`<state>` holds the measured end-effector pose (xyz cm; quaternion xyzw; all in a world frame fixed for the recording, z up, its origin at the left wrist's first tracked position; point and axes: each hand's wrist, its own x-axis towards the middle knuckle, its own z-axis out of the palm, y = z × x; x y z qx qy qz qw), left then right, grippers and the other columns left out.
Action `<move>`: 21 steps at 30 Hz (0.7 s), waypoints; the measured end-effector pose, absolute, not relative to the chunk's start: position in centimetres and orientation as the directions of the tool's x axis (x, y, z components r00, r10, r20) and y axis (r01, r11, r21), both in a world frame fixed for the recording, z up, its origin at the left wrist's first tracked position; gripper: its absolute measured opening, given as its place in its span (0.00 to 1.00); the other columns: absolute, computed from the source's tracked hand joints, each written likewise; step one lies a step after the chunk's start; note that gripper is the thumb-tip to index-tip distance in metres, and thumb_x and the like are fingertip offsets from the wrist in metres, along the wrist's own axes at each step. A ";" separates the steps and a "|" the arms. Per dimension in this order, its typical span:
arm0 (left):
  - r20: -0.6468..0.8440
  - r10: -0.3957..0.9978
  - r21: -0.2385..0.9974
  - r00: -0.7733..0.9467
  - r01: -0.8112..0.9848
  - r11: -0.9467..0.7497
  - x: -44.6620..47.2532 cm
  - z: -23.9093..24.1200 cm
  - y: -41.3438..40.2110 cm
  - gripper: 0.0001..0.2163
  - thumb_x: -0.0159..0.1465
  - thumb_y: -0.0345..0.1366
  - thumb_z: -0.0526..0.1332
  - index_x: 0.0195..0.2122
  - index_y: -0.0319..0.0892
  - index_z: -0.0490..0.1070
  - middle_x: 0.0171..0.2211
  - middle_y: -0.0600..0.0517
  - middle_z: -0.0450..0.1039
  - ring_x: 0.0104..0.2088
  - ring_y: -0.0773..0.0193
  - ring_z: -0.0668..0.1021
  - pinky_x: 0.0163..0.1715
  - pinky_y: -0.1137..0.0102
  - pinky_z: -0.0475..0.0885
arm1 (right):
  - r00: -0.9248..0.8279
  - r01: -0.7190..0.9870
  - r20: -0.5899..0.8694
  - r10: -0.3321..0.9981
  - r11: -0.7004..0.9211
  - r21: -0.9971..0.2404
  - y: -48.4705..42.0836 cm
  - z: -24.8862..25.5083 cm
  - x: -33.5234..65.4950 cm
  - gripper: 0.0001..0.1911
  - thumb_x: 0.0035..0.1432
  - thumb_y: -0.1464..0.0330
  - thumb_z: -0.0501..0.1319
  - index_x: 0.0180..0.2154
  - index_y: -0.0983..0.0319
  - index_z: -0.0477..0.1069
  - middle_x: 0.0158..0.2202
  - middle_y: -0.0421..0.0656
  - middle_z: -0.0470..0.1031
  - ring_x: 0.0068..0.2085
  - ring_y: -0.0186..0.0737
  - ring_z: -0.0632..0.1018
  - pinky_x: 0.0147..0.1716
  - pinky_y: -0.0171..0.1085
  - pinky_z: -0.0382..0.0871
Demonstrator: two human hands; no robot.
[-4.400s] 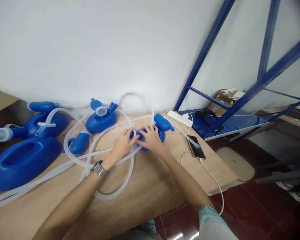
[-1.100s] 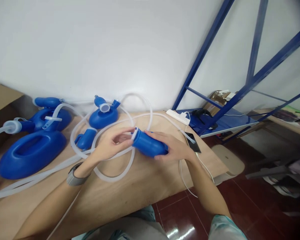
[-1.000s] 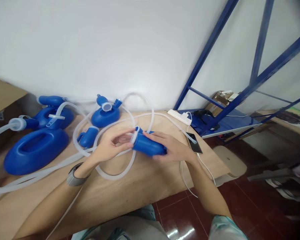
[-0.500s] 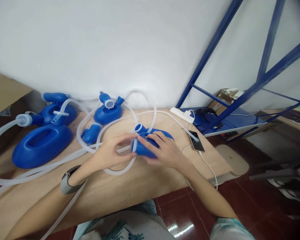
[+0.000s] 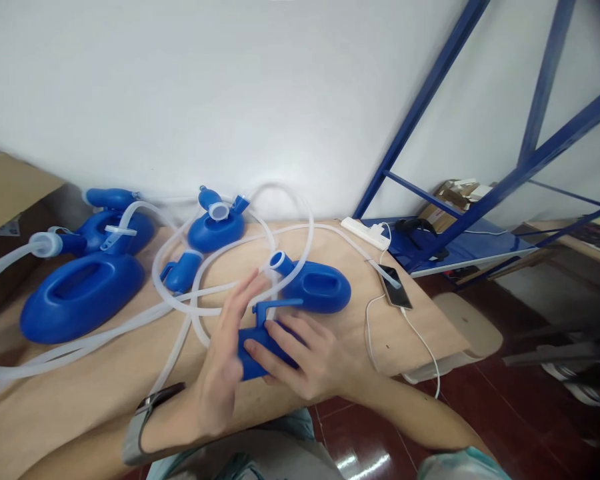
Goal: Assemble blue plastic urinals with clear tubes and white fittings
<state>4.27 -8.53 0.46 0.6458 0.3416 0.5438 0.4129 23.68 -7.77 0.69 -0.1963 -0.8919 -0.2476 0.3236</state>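
My right hand (image 5: pixel 307 357) is wrapped over a blue plastic urinal cup (image 5: pixel 249 335), which lies sideways low over the front of the table. A slim blue handle sticks up from the cup. Fingers stretched, my left hand (image 5: pixel 227 357) stands upright with its palm at the cup's left end and hides that end. Just behind both hands, a blue urinal bottle (image 5: pixel 339 292) lies on the table, its white-rimmed neck (image 5: pixel 280 261) pointing up and left. A clear tube (image 5: pixel 311 233) loops across that bottle.
More blue urinal bottles (image 5: pixel 85 293) with tubes stand at the left, near a cardboard box (image 5: pixel 15 187). Another bottle (image 5: pixel 215 230) and a loose cup (image 5: pixel 184 270) are at the back. A phone (image 5: pixel 394 287), a power strip (image 5: pixel 365 231) and cables lie at the right, beside a blue rack (image 5: pixel 425 100).
My right hand has brought the cup toward me, away from the bottle. My left hand has gone from curling round the cup's rim to a stretched palm against its end.
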 end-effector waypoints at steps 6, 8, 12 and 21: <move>0.728 0.582 0.563 0.363 0.168 -0.809 3.1 -3.8 -7.7 0.22 0.72 0.48 0.61 0.68 0.62 0.69 0.71 0.52 0.66 0.72 0.42 0.66 0.71 0.45 0.63 | -0.729 0.426 0.581 0.362 0.904 -0.028 -7.1 0.1 24.2 0.28 0.67 0.55 0.66 0.61 0.64 0.74 0.51 0.53 0.82 0.52 0.55 0.81 0.47 0.49 0.81; 0.775 0.388 0.385 0.499 0.114 -0.916 2.7 -4.1 -6.8 0.26 0.69 0.50 0.65 0.68 0.62 0.68 0.70 0.51 0.67 0.71 0.40 0.68 0.70 0.43 0.63 | -0.713 0.362 0.502 0.489 0.870 -0.334 -6.3 -0.5 24.2 0.28 0.65 0.55 0.68 0.62 0.60 0.73 0.56 0.51 0.80 0.57 0.53 0.80 0.53 0.49 0.80; 0.714 0.180 0.296 0.677 -0.059 -0.953 2.3 -2.1 -3.9 0.38 0.64 0.67 0.58 0.70 0.52 0.68 0.71 0.41 0.65 0.70 0.33 0.68 0.71 0.38 0.55 | -0.663 0.202 0.331 0.671 0.587 -0.784 -4.9 -1.9 24.2 0.25 0.62 0.56 0.71 0.58 0.54 0.76 0.58 0.44 0.80 0.59 0.49 0.80 0.60 0.48 0.76; 0.130 0.907 0.829 0.400 0.457 -0.320 3.1 -3.9 10.4 0.19 0.68 0.47 0.55 0.51 0.41 0.76 0.48 0.43 0.81 0.48 0.49 0.82 0.53 0.56 0.76 | -0.195 0.652 0.542 0.818 0.521 -0.551 -5.5 -5.0 30.8 0.34 0.64 0.54 0.70 0.68 0.50 0.68 0.61 0.49 0.76 0.60 0.53 0.79 0.63 0.53 0.73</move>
